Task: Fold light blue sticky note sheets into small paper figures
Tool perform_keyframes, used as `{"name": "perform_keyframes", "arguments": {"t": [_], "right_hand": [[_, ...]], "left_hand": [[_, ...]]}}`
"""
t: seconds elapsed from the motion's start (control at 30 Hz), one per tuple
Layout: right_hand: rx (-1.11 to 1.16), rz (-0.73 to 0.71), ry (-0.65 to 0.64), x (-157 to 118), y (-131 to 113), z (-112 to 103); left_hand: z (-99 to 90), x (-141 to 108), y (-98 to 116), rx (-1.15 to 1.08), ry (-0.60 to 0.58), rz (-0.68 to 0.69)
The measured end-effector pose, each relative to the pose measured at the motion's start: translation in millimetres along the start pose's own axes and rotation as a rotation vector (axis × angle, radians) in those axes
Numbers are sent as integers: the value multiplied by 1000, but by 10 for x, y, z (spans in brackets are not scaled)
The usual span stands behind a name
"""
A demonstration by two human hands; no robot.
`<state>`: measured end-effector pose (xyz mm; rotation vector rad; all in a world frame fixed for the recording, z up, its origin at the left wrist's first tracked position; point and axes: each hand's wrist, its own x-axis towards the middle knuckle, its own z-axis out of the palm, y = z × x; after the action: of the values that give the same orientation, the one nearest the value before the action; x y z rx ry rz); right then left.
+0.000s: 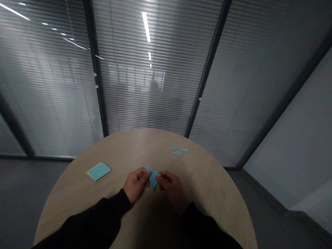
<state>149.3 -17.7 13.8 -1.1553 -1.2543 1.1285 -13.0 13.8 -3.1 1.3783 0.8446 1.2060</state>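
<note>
My left hand [135,184] and my right hand [172,190] meet above the middle of a round wooden table [207,176]. Pinched between their fingertips is a folded piece of light blue paper [153,177], roughly triangular, with one point aimed down. Left of my left hand lies a small stack of blue and yellow paper sheets [99,171]. Several small folded blue paper pieces [178,149] sit farther out, beyond my right hand.
Behind the table's far edge stands a glass partition with slatted blinds [147,98] in dark frames. A grey wall [296,125] rises on the right, and a dark grey floor [13,192] surrounds the table.
</note>
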Motion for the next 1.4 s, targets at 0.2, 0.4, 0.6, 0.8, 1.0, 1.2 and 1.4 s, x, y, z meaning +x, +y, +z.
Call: {"name": "perform_keyframes", "arguments": {"t": [0.2, 0.4, 0.6, 0.8, 1.0, 1.2, 1.4], "right_hand": [[-110, -24, -34, -17, -11, -17], [-103, -36, -81, -20, -43, -15], [-137, -83, -60, -8, -1, -14], [-307, -128, -28, -31, 36, 39], [-361, -140, 6, -9, 66, 24], [-410, -170, -39, 10, 104, 30], [-362, -196, -95, -25, 116, 46]], "left_hand": [[10, 9, 10, -2, 76, -1], [-12, 7, 64, -32, 216, -15], [-5, 14, 55, -45, 192, -16], [61, 6, 46, -75, 180, -63], [94, -45, 69, -97, 36, -136], [37, -4, 47, -114, 110, -107], [-31, 76, 63, -201, 196, -41]]}}
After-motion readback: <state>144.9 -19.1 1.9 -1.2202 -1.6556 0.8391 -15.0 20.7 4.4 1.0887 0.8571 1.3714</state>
